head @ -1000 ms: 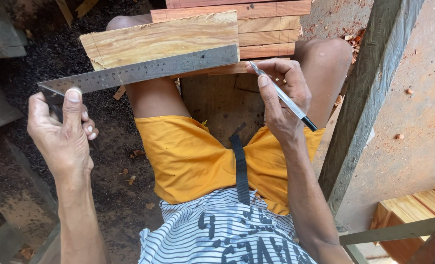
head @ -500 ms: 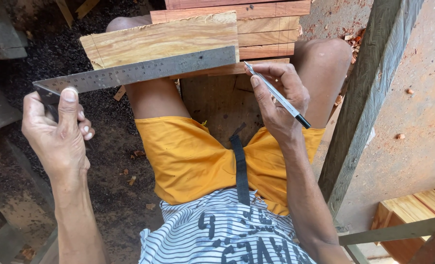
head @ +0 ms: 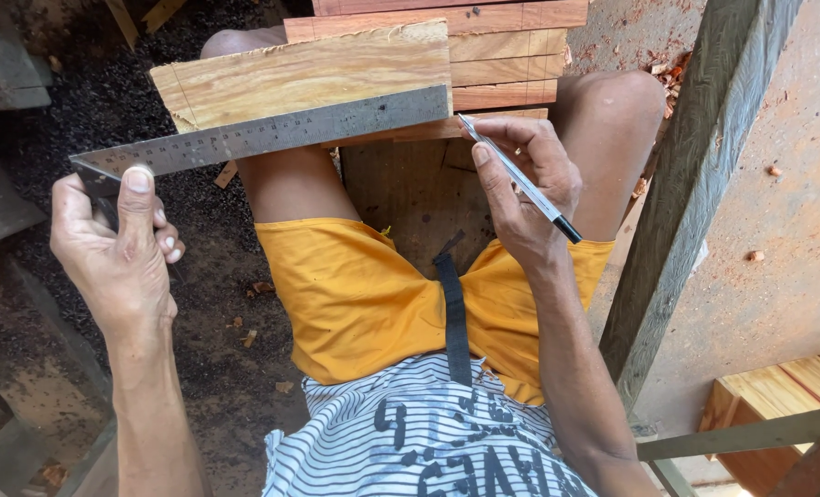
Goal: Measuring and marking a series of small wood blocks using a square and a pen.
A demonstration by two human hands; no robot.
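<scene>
Left hand [head: 115, 253] grip closed on square [head: 262, 133] handle at 9 o'clock; steel blade stiff, slick, lies flat on plank [head: 308, 74]. Right hand [head: 520, 189] pinches pen [head: 518, 178], light, at 3 o'clock.

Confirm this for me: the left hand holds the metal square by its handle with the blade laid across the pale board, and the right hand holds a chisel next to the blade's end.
One thing is wrong: the right hand holds a pen, not a chisel, as the head view shows. The rest stands: the left hand grips the metal square by its handle, blade across the pale board, pen tip by the blade's end.
</scene>
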